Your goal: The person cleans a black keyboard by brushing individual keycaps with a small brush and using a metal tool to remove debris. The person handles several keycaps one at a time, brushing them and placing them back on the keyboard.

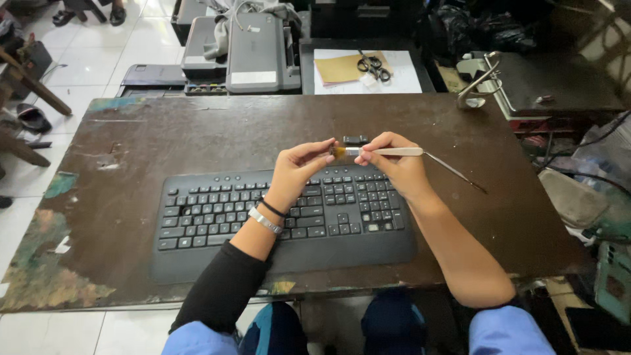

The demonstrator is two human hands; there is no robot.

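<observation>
My right hand (393, 164) holds a small paintbrush (394, 152) with a pale handle, level above the top right of a black keyboard (217, 217). The brush's thin dark tail (460, 174) points right and down over the table. My left hand (302, 164) pinches the yellowish bristle tip (338, 151) between thumb and forefinger. A small black object (355, 139) lies on the table just behind the hands.
The keyboard lies on a worn dark brown table (164, 141) with chipped paint at its left edge. Behind it stand grey printers (259, 56), scissors (373, 66) on paper, and a metal tool (476, 89) at the back right. Cables and clutter crowd the right side.
</observation>
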